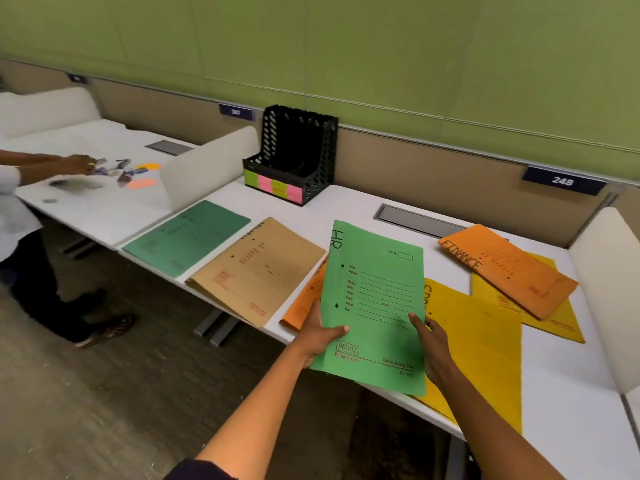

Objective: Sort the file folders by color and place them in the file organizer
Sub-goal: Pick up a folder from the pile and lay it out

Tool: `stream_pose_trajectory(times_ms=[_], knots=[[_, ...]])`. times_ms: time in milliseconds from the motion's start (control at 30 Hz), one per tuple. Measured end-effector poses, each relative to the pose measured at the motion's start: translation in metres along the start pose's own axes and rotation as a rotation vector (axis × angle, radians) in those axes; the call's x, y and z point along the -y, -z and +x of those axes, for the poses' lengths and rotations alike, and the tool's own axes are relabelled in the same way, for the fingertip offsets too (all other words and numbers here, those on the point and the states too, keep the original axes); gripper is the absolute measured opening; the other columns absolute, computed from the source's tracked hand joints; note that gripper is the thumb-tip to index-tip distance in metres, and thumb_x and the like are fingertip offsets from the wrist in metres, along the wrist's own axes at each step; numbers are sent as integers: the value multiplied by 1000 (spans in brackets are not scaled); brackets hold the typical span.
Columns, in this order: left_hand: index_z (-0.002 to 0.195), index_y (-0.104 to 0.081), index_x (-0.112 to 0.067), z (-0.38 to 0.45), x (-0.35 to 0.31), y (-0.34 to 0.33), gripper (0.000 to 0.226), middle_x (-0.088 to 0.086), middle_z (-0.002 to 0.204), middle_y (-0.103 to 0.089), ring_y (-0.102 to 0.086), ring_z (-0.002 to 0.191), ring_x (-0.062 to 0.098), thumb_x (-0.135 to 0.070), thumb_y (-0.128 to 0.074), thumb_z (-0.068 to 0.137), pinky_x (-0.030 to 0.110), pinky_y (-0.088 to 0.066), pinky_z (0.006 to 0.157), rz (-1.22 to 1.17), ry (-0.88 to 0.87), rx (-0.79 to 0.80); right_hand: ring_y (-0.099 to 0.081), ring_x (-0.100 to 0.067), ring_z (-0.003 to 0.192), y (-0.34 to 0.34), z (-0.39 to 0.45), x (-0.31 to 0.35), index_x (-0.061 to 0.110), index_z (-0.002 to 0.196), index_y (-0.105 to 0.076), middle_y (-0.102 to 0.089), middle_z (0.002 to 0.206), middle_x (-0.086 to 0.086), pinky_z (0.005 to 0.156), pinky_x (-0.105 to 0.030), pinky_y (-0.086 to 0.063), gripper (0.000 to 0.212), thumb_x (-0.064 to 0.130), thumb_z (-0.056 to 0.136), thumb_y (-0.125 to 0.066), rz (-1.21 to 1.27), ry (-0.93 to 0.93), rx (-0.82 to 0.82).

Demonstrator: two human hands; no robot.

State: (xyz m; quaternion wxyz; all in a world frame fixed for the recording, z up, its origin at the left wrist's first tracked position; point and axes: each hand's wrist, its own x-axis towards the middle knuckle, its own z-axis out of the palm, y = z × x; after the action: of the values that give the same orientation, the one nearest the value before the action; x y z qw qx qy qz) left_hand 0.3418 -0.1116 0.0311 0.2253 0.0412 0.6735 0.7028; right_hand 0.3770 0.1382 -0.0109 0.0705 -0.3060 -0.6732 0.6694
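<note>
While both hands gripped it, the light green folder [375, 306] marked HR hung raised above the front edge of the white worktop [346, 202].

The left hand [320, 337] held its lower left edge, thumb curled over the front; the right hand [431, 344] held the lower right edge, thumb on the cover. Beneath it lay an orange folder [303, 306] and a yellow folder [481, 341]. A brown folder [258, 268] and a dark green folder [187, 237] lay to the left; an orange FINANCE folder [509, 268] rested on another yellow folder [554, 320] to the right. The black file organizer [294, 157] stood at the back against the partition, with green and pink sticky labels on its front, no folders showing in it.
</note>
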Motion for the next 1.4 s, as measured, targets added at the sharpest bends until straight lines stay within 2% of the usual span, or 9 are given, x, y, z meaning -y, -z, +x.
stream_pose_trajectory(times_ms=[67, 167, 300, 367, 500, 800, 967, 1133, 1400], knots=[[133, -37, -23, -13, 2, 24, 67, 3, 126, -60, -62, 113, 22, -8, -76, 80, 47, -55, 90, -4, -23, -34, -63, -31, 99, -25, -11, -1, 24, 122, -59, -68, 113, -4, 90, -53, -50, 49, 50, 81, -67, -8, 3, 20], [134, -37, -24, -26, 5, 54, 70, 3, 127, -60, -62, 114, 22, -16, -79, 78, 50, -54, 92, -12, -48, -77, -62, -31, 100, -58, -24, 2, 24, 125, -58, -66, 116, -4, 91, -53, -49, 58, 55, 77, -66, -38, 2, 51], [129, -42, -27, -36, 3, 91, 63, 1, 123, -63, -64, 110, 19, -24, -79, 78, 48, -56, 90, -28, -63, -183, -60, -30, 106, -103, -28, 9, 23, 128, -55, -63, 121, -3, 95, -53, -46, 63, 58, 76, -65, -80, 10, 119], [128, -43, -27, -36, 1, 108, 64, -1, 121, -64, -65, 108, 17, -28, -81, 76, 45, -57, 88, -49, -72, -220, -59, -29, 107, -125, -25, 13, 24, 128, -55, -62, 122, -2, 96, -53, -45, 61, 56, 77, -64, -98, 17, 134], [127, -43, -27, -29, -6, 146, 64, -3, 119, -65, -66, 106, 14, -30, -82, 76, 41, -58, 88, -55, -76, -273, -59, -30, 105, -173, -15, 26, 21, 128, -56, -63, 121, -5, 89, -47, -46, 49, 44, 86, -65, -94, 15, 132], [132, -39, -34, 38, -27, 252, 69, -3, 124, -62, -64, 110, 15, -35, -79, 77, 45, -56, 90, 40, -66, -322, -56, -25, 100, -299, 35, 54, 12, 132, -53, -58, 127, -6, 80, -36, -42, 41, 25, 94, -59, -79, 49, 128], [137, -32, -34, 89, -54, 307, 71, -6, 124, -60, -62, 112, 15, -31, -76, 82, 42, -55, 92, 62, -63, -358, -57, -25, 103, -365, 73, 76, 17, 135, -47, -59, 124, -3, 87, -40, -46, 45, 32, 94, -57, -125, 54, 163], [145, -20, -38, 123, -68, 352, 81, -9, 125, -57, -62, 108, 12, -26, -73, 85, 33, -58, 83, 67, -77, -415, -59, -23, 101, -419, 103, 95, 22, 135, -48, -60, 123, 1, 86, -42, -49, 46, 34, 92, -59, -158, 62, 178], [140, -33, -33, 164, -72, 428, 67, -7, 120, -60, -63, 101, 9, -22, -71, 86, 23, -57, 73, 110, -52, -483, -62, -22, 102, -492, 121, 108, 25, 135, -49, -61, 127, 0, 88, -47, -52, 46, 37, 92, -57, -237, 97, 131]])
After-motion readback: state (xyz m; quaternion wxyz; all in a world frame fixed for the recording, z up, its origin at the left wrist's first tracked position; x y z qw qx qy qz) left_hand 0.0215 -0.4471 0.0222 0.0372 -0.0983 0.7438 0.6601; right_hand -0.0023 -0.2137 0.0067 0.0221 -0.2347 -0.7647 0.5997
